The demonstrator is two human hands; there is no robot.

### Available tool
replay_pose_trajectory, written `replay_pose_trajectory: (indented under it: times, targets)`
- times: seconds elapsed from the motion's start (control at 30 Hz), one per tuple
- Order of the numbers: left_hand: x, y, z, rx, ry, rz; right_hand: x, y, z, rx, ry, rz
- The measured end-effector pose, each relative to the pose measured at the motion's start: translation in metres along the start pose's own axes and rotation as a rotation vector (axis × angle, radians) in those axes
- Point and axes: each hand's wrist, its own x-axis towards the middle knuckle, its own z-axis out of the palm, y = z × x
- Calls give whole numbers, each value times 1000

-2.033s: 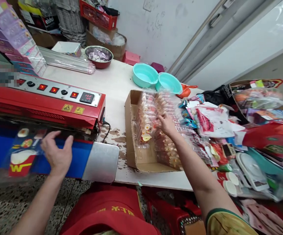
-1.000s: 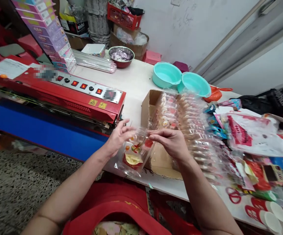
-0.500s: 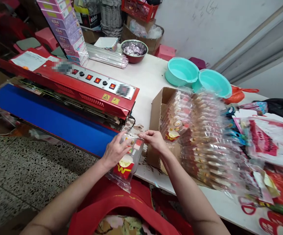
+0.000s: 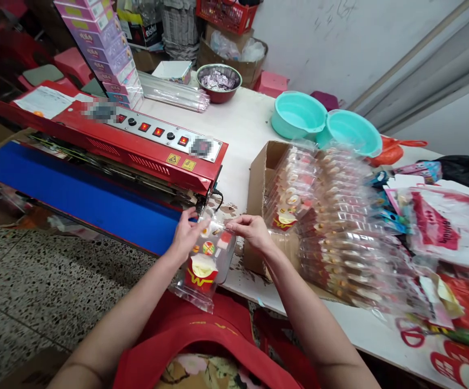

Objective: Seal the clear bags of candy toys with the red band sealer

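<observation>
The carton (image 4: 200, 278) is red and yellow; the belt (image 4: 84, 192) — plain blue.

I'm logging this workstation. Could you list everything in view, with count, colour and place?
Table: one, white, across the middle
Held bag: one, clear, front centre
Machine: one, red, table's left
Belt: one, blue, along machine's front
Stacked boxes: many, pink and purple, behind machine
Plastic sleeves: uncounted, clear, behind machine
Metal bowl: one, silver and red, table's back edge
Cartons: at least two, brown, right of machine and behind metal bowl
Filled bags: many, clear, two rows in near carton
Basins: two, turquoise, behind filled bags
Crate: one, red, top centre
Clutter: uncounted, mixed colours, table's right
Apron: one, red, bottom centre
Left hand: one, bare, at held bag's upper left
Right hand: one, bare, pinching held bag's top edge
</observation>
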Motion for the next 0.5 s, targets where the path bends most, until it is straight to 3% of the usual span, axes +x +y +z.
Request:
replay_pose_trajectory:
  times: [0.1,0.17,0.4,0.5]
  targets:
    - [11,12,-8,-278,-193,-256,-2,-8,2,-28,-37,-12]
    - [17,18,-10,-328,-223,-305,-2,-9,4,-34,-32,-11]
    - [31,14,7,-369,-12,-238,4,0,11,60,78,-27]
    - [38,11,2,-372,24,-252,16,3,15,100,102,-34]
